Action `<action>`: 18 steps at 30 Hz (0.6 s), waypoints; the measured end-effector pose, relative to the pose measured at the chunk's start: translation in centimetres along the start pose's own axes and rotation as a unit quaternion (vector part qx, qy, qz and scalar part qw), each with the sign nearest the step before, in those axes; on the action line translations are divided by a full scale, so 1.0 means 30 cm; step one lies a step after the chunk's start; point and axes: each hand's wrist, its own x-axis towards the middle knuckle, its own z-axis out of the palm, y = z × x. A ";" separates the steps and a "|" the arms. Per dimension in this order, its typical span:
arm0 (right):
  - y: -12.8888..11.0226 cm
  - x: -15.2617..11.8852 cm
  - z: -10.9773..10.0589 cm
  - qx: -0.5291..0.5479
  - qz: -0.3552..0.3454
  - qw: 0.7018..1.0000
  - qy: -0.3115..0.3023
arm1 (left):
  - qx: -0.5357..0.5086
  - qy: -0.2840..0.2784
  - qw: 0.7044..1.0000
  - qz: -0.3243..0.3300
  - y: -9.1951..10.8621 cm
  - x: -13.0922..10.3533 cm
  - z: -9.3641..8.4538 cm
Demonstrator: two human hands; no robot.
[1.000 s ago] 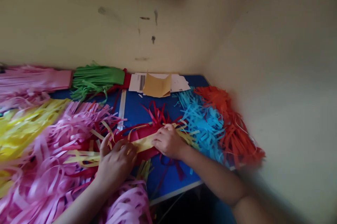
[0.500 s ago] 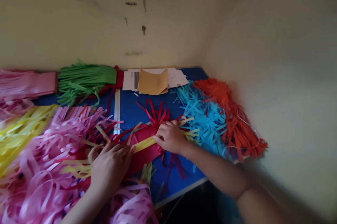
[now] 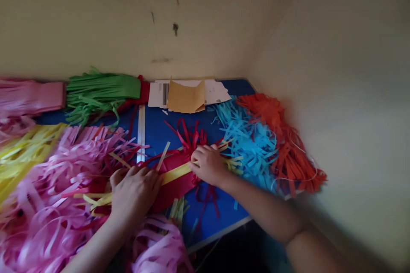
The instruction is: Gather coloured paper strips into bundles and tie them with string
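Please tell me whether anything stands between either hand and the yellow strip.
Nothing visible does: the left hand and right hand are both on the yellow strip, its middle exposed between them. The red paper lies underneath, not in between.

Marked beige wall, blue table; dim light, possibly daylight.

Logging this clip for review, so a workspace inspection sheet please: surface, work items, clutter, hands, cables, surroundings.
Surface: blue table, largely covered.
Work items: yellow strip lying across red paper.
Clutter: pink fringe, yellow fringe, green fringe, light-blue fringe, orange fringe; brown paper on white cards.
Hands: left hand and right hand on the yellow strip; grip unclear.
Cables: thin white cord at the orange fringe; type unclear.
Surroundings: marked wall behind.
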 end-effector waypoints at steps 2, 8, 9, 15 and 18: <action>0.002 -0.009 -0.035 -0.016 0.010 0.999 0.051 | 0.013 0.021 0.999 0.031 0.007 -0.004 -0.009; -0.040 -0.017 -0.088 -0.083 -0.255 0.963 -0.031 | 0.000 0.027 0.991 0.134 0.037 0.000 -0.050; -0.046 -0.012 -0.082 -0.103 -0.276 0.954 -0.048 | -0.001 0.030 0.991 0.134 0.043 0.004 -0.053; -0.044 0.024 -0.060 -0.105 -0.264 0.956 -0.078 | -0.008 0.047 0.991 0.123 0.078 0.019 -0.053; -0.049 0.021 -0.060 -0.077 -0.238 0.967 -0.049 | -0.003 0.051 0.993 0.106 0.085 0.013 -0.051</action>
